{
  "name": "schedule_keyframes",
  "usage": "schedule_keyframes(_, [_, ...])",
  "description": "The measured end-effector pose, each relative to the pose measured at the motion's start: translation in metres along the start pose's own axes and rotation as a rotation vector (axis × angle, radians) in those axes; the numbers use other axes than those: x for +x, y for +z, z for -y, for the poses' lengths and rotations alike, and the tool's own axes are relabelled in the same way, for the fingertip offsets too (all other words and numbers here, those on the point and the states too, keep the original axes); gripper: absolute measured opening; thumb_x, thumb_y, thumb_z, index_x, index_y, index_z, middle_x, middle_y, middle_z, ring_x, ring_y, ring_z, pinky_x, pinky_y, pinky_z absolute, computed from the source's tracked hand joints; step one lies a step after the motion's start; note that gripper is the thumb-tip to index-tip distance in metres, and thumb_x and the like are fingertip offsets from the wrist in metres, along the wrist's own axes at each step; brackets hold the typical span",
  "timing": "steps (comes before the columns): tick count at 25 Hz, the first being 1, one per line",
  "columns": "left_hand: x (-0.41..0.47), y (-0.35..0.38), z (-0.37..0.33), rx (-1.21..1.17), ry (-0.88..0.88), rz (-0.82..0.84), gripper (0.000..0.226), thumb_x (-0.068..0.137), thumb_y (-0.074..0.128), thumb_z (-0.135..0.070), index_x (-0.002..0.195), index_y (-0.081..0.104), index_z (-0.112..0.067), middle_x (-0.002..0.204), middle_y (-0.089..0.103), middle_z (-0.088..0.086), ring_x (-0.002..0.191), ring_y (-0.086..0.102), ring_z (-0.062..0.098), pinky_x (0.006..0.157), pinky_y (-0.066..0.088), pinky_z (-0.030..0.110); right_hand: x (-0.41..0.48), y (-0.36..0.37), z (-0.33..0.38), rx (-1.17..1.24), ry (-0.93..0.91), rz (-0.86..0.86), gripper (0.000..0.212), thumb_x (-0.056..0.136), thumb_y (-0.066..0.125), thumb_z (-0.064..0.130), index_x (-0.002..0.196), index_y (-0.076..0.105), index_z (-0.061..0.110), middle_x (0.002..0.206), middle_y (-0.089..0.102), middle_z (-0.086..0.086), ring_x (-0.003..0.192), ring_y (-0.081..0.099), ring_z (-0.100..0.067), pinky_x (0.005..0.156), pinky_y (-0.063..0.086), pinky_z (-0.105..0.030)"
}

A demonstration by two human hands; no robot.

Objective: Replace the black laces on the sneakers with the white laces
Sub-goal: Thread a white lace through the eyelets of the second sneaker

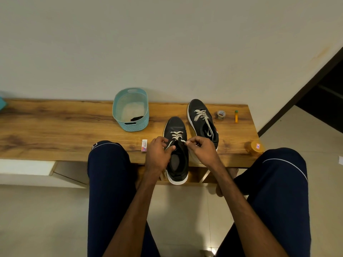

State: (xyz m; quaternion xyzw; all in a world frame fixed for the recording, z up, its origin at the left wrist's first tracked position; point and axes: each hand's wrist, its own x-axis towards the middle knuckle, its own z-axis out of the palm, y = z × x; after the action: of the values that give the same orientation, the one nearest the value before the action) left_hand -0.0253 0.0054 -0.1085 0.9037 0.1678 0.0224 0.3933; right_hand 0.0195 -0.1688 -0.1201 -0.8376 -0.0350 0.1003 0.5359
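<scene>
Two black sneakers with white soles stand on the wooden table [65,127]. The near sneaker [176,164] overhangs the table's front edge, its white lace [176,135] threaded through several eyelets. My left hand [157,154] pinches the lace's left end beside the tongue. My right hand [202,150] pinches the right end near the top eyelet. The far sneaker [201,119] lies to the right, fully laced in white, with its lace ends trailing loose. A black lace [137,118] lies inside the teal basket [130,125].
A small white eraser box [144,145] lies left of my left hand. A tape roll [220,114] and an orange glue stick [236,116] sit at the back right. An orange-lidded jar [255,147] stands at the table's right front corner. My knees flank the table edge.
</scene>
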Motion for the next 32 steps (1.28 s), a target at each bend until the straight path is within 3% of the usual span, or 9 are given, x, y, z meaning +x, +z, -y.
schedule_keyframes(3, [0.000,0.014,0.003,-0.001,0.021,0.038,0.035,0.088,0.072,-0.029,0.116,0.061,-0.014,0.107,0.060,-0.002,0.094,0.057,0.009,0.075,0.045,0.021,0.007,0.003,0.001,-0.062,-0.061,-0.008,0.006,0.091,0.069,0.022,0.092,0.074,0.019,0.088,0.070,0.010,0.085,0.061,0.001,0.074,0.043,-0.013])
schedule_keyframes(6, [0.001,0.021,0.007,-0.088,-0.018,-0.018,0.022,0.093,0.065,-0.018,0.114,0.065,-0.011,0.103,0.065,-0.002,0.092,0.060,0.010,0.070,0.044,0.016,0.012,0.012,0.000,-0.213,-0.148,0.024,0.007,0.092,0.068,0.024,0.093,0.072,0.018,0.091,0.069,0.007,0.087,0.061,-0.004,0.078,0.048,-0.024])
schedule_keyframes(9, [0.006,0.022,0.013,-0.245,-0.134,-0.012,0.019,0.095,0.061,-0.015,0.113,0.068,-0.011,0.101,0.071,0.002,0.090,0.066,0.017,0.077,0.057,0.033,0.017,0.019,0.000,-0.345,-0.240,0.039,0.011,0.092,0.065,0.025,0.094,0.071,0.017,0.096,0.066,0.003,0.090,0.060,-0.012,0.079,0.052,-0.035])
schedule_keyframes(11, [0.009,0.025,0.018,-0.306,-0.168,-0.006,0.019,0.095,0.061,-0.013,0.112,0.069,-0.011,0.098,0.072,0.002,0.089,0.068,0.020,0.081,0.059,0.043,0.018,0.022,0.002,-0.413,-0.281,0.026,0.014,0.093,0.063,0.028,0.097,0.070,0.016,0.098,0.063,0.002,0.090,0.059,-0.014,0.074,0.050,-0.034])
schedule_keyframes(16, [0.011,0.027,0.021,-0.333,-0.154,-0.013,0.020,0.094,0.062,-0.010,0.112,0.070,-0.009,0.099,0.071,0.001,0.096,0.067,0.016,0.084,0.053,0.027,0.018,0.029,0.003,-0.510,-0.304,0.036,0.019,0.095,0.060,0.033,0.105,0.068,0.019,0.102,0.057,0.002,0.095,0.056,-0.015,0.073,0.050,-0.034])
schedule_keyframes(20, [0.011,0.031,0.023,-0.351,-0.145,-0.020,0.020,0.095,0.062,-0.015,0.113,0.069,-0.010,0.101,0.071,0.002,0.094,0.065,0.015,0.083,0.054,0.030,0.017,0.037,0.004,-0.628,-0.341,0.030,0.020,0.097,0.057,0.031,0.106,0.066,0.015,0.105,0.057,0.001,0.096,0.055,-0.015,0.071,0.039,-0.026])
schedule_keyframes(25, [0.016,0.038,0.027,-0.446,-0.136,-0.029,0.010,0.098,0.056,-0.011,0.105,0.063,-0.010,0.099,0.065,0.002,0.099,0.062,0.021,0.077,0.049,0.021,0.014,0.041,-0.003,-0.521,-0.311,0.029,0.021,0.097,0.060,0.030,0.110,0.068,0.016,0.107,0.058,-0.001,0.101,0.055,-0.019,0.079,0.043,-0.028])
schedule_keyframes(28, [0.016,0.038,0.023,-0.455,-0.113,-0.083,0.006,0.098,0.054,-0.012,0.098,0.059,-0.015,0.096,0.064,0.000,0.097,0.063,0.024,0.078,0.055,0.035,0.007,0.040,-0.004,-0.623,-0.286,0.067,0.046,0.088,0.065,0.050,0.122,0.058,0.020,0.121,0.052,0.000,0.112,0.048,-0.019,0.090,0.046,-0.035])
schedule_keyframes(32, [0.008,0.004,-0.007,-0.802,-0.089,-0.247,0.008,0.104,0.043,-0.014,0.100,0.050,-0.016,0.097,0.065,0.003,0.087,0.066,0.018,0.072,0.054,0.031,0.000,0.044,-0.006,-0.656,-0.187,0.004,0.083,0.077,0.069,0.064,0.140,0.039,0.021,0.145,0.037,-0.002,0.133,0.034,-0.023,0.107,0.037,-0.046])
